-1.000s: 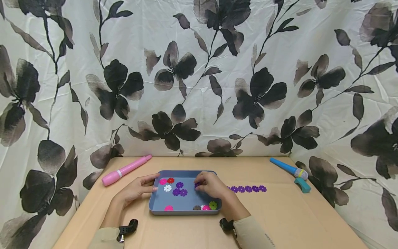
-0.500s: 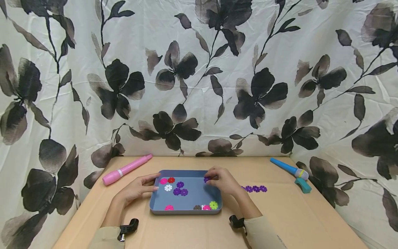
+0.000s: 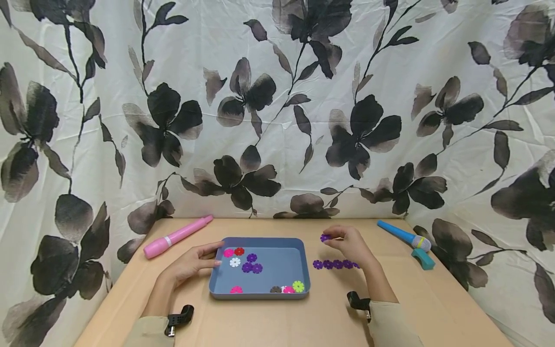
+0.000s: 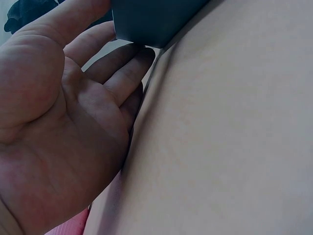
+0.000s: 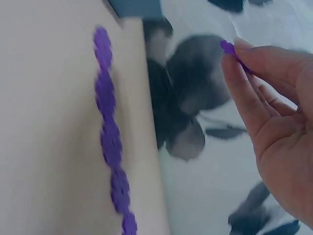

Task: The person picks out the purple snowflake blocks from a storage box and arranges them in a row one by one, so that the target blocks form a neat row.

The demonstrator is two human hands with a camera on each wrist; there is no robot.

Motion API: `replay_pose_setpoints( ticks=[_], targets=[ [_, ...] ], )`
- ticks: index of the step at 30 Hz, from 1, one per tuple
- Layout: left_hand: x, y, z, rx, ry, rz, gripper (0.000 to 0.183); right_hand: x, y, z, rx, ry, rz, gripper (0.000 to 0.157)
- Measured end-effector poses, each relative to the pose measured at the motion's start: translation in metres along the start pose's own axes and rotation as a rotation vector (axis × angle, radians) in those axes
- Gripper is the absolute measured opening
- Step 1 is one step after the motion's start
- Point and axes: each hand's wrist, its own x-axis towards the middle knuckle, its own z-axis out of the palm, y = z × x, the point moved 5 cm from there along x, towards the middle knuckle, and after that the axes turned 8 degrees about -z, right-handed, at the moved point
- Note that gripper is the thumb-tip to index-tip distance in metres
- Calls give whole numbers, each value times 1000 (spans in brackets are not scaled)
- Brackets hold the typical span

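Right hand (image 3: pixel 352 246) pinches 1 purple flower piece (image 3: pixel 324 237) between thumb and finger, apart from the row of purple flowers (image 3: pixel 328 264) on the table (image 3: pixel 260 323). Left hand (image 3: pixel 191 262), fingers relaxed, touches left edge of blue-gray tray (image 3: pixel 282 262); 3 purple tray flowers (image 3: pixel 247 267) inside, blue toy microphone (image 3: pixel 399 233) far right.

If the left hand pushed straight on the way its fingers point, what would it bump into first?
The blue-grey tray. The left hand seems to be touching its left edge, though exact contact is hard to judge.
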Motion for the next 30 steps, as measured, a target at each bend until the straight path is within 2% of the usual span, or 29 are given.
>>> replay_pose_setpoints(
  ticks=[4,8,17,30],
  targets=[
    [1,0,1,2,2,-6,77,-7,12,-19,-8,25,53,27],
    [2,0,1,-5,3,-7,77,-12,21,-30,-21,28,86,28],
    [1,0,3,-10,-5,-7,77,-22,38,-44,-76,15,124,25],
    [2,-1,0,8,-8,5,72,-41,61,-62,-78,12,187,24]
  ],
)
